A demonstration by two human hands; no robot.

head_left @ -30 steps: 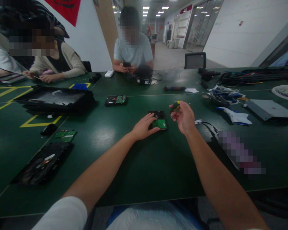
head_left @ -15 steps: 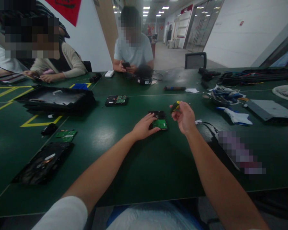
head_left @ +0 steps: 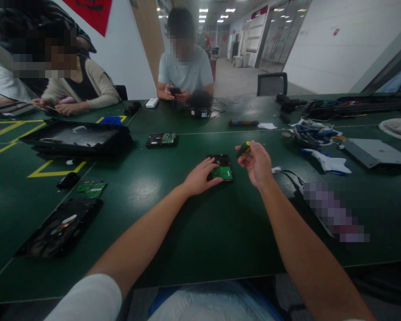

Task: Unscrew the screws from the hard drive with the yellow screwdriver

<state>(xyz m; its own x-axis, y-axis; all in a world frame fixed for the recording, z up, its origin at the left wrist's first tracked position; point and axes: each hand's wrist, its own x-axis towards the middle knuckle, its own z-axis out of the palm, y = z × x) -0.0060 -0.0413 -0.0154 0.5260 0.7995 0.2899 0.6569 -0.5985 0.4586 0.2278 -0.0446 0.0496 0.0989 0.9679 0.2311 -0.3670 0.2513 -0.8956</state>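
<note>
A black hard drive with a green circuit board [head_left: 224,173] lies on the green table [head_left: 187,240] in front of me. My left hand [head_left: 202,177] rests on its left side, fingers apart and stretched over it. Just right of the drive, my right hand [head_left: 256,161] is raised, its fingers wrapped round a screwdriver with a dark and yellow handle [head_left: 243,148]. The screwdriver's shaft cannot be made out. Farther off to the left lies a second hard drive [head_left: 162,139].
Black trays [head_left: 76,136], a loose green board [head_left: 92,189] and a large black drive part [head_left: 62,227] lie left. Right are a cable [head_left: 289,173], blue-white gloves [head_left: 329,161], a metal box [head_left: 377,152] and bundled wires [head_left: 312,133]. People sit across the table.
The screwdriver in my right hand has tilted very slightly. My left hand and the hard drive have not moved.
</note>
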